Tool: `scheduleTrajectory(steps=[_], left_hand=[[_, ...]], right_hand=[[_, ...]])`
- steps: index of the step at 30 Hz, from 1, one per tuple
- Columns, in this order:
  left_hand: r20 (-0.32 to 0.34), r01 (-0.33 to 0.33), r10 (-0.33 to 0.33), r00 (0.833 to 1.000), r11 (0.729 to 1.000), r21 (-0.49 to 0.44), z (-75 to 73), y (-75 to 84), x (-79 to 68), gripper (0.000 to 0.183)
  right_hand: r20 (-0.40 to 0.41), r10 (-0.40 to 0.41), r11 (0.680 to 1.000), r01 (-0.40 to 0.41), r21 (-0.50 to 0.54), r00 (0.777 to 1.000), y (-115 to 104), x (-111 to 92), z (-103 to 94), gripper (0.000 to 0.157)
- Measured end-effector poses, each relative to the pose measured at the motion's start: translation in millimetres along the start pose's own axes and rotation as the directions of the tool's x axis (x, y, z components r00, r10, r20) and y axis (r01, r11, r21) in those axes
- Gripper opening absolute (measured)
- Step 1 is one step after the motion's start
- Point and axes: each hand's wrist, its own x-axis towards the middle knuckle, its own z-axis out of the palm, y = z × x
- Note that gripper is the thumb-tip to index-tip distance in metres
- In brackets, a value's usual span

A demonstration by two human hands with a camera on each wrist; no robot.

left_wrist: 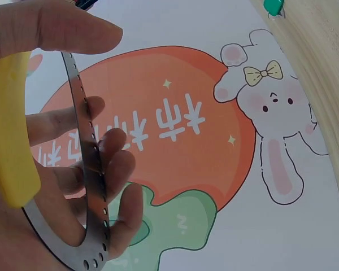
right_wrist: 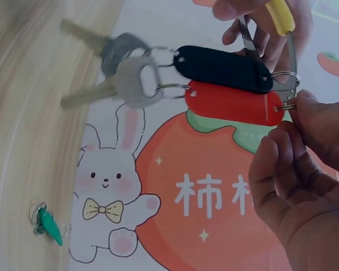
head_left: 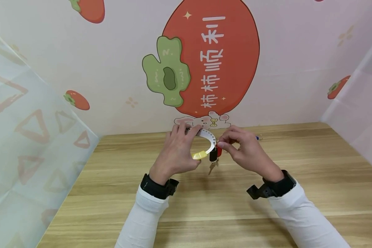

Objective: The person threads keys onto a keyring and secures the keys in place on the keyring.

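Observation:
My left hand [head_left: 177, 151] grips a large metal key hoop [left_wrist: 94, 169], flat and lined with small holes, by its yellow handle [left_wrist: 12, 135]. A black key tag [right_wrist: 223, 69] hangs by its split ring at the hoop's right side, with a key [right_wrist: 124, 51] on its lower ring. Beside it, my right hand [head_left: 246, 150] pinches the split ring of a red key tag [right_wrist: 231, 101] between thumb and fingertip, right at the hoop. A second key [right_wrist: 137, 82] dangles from the red tag. Both tags are above the table.
The wooden table [head_left: 204, 213] meets a printed backdrop [head_left: 282, 96] behind the hands. A small green tag with rings [right_wrist: 50, 226] lies on the table near the backdrop. A small blue item [head_left: 258, 138] shows just beyond my right hand.

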Motion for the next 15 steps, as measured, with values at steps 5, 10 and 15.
scheduleTrajectory(steps=[5, 10, 15], left_hand=[[-0.017, -0.031, 0.031, 0.999, 0.999, 0.019, 1.7, 0.6, 0.5, 0.087], [-0.043, -0.054, 0.055, 0.998, 0.998, 0.025, 4.2, 1.6, 1.7, 0.09], [-0.071, -0.057, 0.059, 0.996, 0.998, 0.033, 6.9, 3.1, 2.8, 0.089]], right_hand=[[0.032, 0.041, 0.999, -0.042, 0.023, 0.999, -1.0, 0.0, -2.1, 0.01], [0.073, 0.128, 0.986, -0.135, 0.097, 0.989, -1.7, -0.3, -4.6, 0.008], [0.113, 0.228, 0.953, -0.245, 0.176, 0.967, -4.9, 0.3, -7.6, 0.008]])
